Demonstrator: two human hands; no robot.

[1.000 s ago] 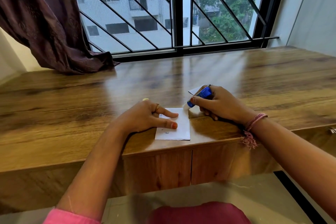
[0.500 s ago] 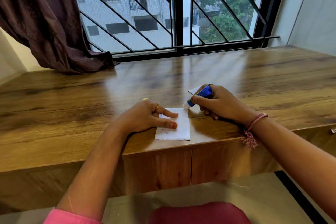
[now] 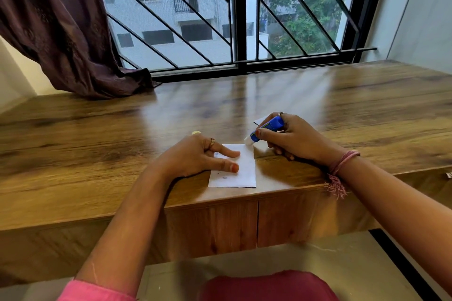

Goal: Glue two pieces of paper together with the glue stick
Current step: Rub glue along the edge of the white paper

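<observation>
Two hands work at the near edge of a wooden desk (image 3: 97, 154) set below a barred window (image 3: 239, 12). Only a corner of the second paper piece (image 3: 259, 120) shows, the rest hidden behind the right hand (image 3: 297, 139); its size and shape cannot be made out. A small pale-yellow object (image 3: 196, 132) peeks from behind the left hand (image 3: 195, 156), too covered to identify. Faint marks on the white paper piece (image 3: 241, 171) are too small to read, and the label on the glue stick (image 3: 266, 131) is likewise illegible.

That right hand is wrapped around the blue glue stick, fingers curled about the barrel and forefinger laid along it, the heel of the hand resting on the desk. The stick tilts down to the left, its white tip at the far right corner of the white paper piece; whether the tip actually touches the sheet cannot be told. A pink thread bracelet (image 3: 341, 166) circles the right wrist, its frayed end hanging over the desk edge.

Extended nearly flat, the left hand lies on the left part of the white paper piece, forefinger and thumb stretched across it and pressing it to the desk, a ring (image 3: 212, 141) on one finger. The sheet lies flat just inside the desk's front edge, above the cabinet doors (image 3: 212, 227). A dark curtain (image 3: 56, 27) hangs at far left.
</observation>
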